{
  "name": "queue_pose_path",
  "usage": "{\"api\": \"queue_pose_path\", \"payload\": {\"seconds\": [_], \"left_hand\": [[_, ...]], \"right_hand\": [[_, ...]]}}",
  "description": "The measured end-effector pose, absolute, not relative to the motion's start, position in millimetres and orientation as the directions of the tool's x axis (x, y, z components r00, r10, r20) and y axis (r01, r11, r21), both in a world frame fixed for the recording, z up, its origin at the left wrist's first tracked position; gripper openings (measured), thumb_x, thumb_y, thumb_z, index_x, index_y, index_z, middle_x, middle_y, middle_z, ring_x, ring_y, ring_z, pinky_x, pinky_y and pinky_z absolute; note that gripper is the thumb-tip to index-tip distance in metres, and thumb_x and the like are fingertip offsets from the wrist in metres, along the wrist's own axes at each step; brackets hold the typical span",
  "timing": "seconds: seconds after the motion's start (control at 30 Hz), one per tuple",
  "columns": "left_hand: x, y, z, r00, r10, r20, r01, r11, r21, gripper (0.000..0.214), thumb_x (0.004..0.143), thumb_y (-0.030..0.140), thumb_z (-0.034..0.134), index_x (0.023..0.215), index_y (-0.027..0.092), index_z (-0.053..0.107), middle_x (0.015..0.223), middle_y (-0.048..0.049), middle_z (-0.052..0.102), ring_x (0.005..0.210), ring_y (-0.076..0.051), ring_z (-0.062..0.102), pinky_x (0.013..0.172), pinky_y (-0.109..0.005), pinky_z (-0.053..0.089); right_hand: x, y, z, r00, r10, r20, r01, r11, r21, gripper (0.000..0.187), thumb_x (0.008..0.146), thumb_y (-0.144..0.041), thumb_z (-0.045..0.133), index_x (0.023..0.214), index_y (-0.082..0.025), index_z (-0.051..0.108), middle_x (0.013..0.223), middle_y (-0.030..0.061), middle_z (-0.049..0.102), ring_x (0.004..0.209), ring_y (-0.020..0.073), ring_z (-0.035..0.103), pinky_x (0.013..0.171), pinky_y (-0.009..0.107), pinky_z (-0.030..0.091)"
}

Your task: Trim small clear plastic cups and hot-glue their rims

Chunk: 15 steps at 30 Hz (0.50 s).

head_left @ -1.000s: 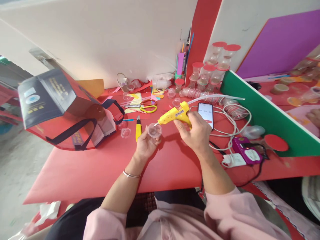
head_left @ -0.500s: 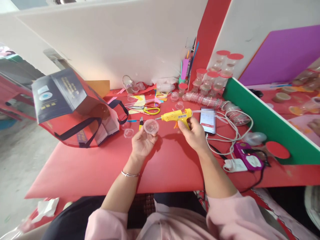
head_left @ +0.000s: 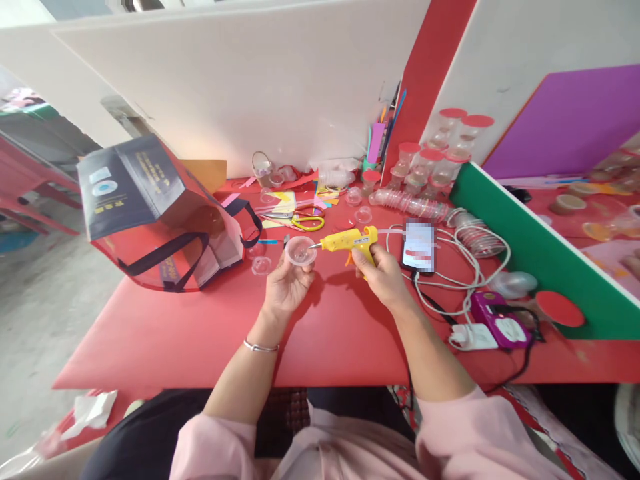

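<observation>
My left hand (head_left: pixel 286 285) pinches a small clear plastic cup (head_left: pixel 301 251) above the red table (head_left: pixel 210 333), its mouth tilted up toward the camera. My right hand (head_left: pixel 383 275) grips the handle of a yellow glue gun (head_left: pixel 347 241) held level, nozzle pointing left. The metal tip touches the cup's right rim. A silver bangle sits on my left wrist. Both sleeves are pink.
A red and black gift bag (head_left: pixel 150 220) lies on its side at the left. Two more clear cups (head_left: pixel 261 265) sit beside it. Yellow scissors (head_left: pixel 305 221), paper scraps, a phone (head_left: pixel 419 247), white cables, a purple device (head_left: pixel 503 325), lidded clear jars (head_left: pixel 435 160) and a green board (head_left: pixel 540 253) crowd the back and right.
The glue gun has swung from tilted to level and shifted left, its tip now at the cup rim. My left hand has turned the cup to face upward. The view has shifted slightly.
</observation>
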State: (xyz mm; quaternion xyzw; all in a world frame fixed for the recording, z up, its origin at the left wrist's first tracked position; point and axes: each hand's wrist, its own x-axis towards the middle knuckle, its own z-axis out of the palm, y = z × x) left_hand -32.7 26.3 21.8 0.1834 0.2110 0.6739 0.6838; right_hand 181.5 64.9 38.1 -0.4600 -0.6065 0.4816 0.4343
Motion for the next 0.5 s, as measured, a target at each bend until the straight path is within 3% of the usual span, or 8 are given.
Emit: {"api": "queue_pose_path", "payload": {"seconds": [0.27,0.5], "left_hand": [[-32.9,27.6,24.5,-0.038,0.995,-0.090,-0.850,0.016,0.527,0.031,0.086,0.025,0.076,0.117,0.020,0.069,0.091,-0.0048,0.064,0.069,-0.011,0.056,0.057,-0.020,0.049],[-33.9,28.4,24.7,-0.065,0.992,-0.104,-0.854,-0.002,0.520,0.032,0.087,0.024,0.075,0.118,0.023,0.070,0.098,-0.0052,0.067,0.071,-0.011,0.058,0.058,-0.020,0.049]], "right_hand": [[180.4,66.3,38.1,-0.211,0.974,0.081,0.226,0.129,-0.966,0.046,0.091,-0.067,0.062,0.091,-0.021,0.062,0.065,-0.0033,0.060,0.057,0.0142,0.054,0.055,0.028,0.040],[178.3,66.4,39.1,-0.209,0.975,0.081,0.277,0.138,-0.951,0.046,0.088,-0.065,0.066,0.095,-0.020,0.065,0.067,-0.0020,0.065,0.059,0.0157,0.057,0.056,0.028,0.042]]}}
